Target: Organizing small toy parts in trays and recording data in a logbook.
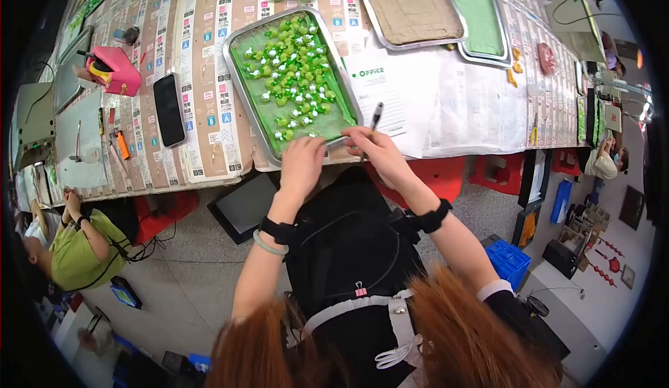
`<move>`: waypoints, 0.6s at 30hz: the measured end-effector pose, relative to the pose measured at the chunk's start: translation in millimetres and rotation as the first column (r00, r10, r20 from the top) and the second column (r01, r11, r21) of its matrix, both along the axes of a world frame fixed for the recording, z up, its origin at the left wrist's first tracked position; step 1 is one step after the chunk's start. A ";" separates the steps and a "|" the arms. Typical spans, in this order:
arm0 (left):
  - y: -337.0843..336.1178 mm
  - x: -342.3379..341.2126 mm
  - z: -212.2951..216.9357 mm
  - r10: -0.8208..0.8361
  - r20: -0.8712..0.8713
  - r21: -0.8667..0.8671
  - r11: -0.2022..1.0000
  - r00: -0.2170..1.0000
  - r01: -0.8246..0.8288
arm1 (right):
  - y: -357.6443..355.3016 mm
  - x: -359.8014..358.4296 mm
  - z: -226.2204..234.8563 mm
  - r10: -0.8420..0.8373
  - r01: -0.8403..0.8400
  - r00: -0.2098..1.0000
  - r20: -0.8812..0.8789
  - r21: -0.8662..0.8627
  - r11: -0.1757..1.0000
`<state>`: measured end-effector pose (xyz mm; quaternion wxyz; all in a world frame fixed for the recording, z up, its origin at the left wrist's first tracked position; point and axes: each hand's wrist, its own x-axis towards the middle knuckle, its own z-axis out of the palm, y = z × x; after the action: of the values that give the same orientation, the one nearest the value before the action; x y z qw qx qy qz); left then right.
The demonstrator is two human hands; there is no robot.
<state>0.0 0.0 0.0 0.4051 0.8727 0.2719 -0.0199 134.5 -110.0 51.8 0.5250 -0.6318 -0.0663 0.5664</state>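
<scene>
The small pieces (296,74) are green and white, the pen (378,115) and phone (168,110) black.

A phone (169,110) lies on the table (205,154) — a pink holder (120,73) to its left, an orange object (122,145) near both. A blue crate (507,261) stands on the floor (185,283) at right

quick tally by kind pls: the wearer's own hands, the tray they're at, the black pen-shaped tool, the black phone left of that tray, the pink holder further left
Hands: 2 (left hand, right hand)
Tray of green pieces: 1
Black pen-shaped tool: 1
Black phone: 1
Pink holder: 1
Total: 6
</scene>
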 end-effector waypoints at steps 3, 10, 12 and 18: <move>26.7 21.1 7.5 -0.009 -0.059 0.115 0.993 0.998 0.015 | 62.4 10.2 -36.8 -0.077 0.075 0.988 -0.134 -0.021 0.997; 74.7 60.5 -17.4 0.123 0.061 0.176 0.976 0.991 -0.132 | 132.3 52.2 -72.6 -0.106 0.108 0.985 -0.136 0.009 0.994; 94.1 67.9 -25.1 0.188 0.221 0.195 0.953 0.957 -0.232 | 152.4 60.0 -69.6 -0.072 0.082 0.989 -0.128 0.068 0.994; 88.9 50.7 23.3 0.445 0.043 -0.117 0.892 0.895 -0.438 | 124.8 78.7 -36.9 0.075 -0.075 0.996 -0.042 -0.015 0.997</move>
<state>50.7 88.9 23.3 0.4529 0.7661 0.4474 0.0882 213.2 14.8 14.9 0.4995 -0.6213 -0.0745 0.5991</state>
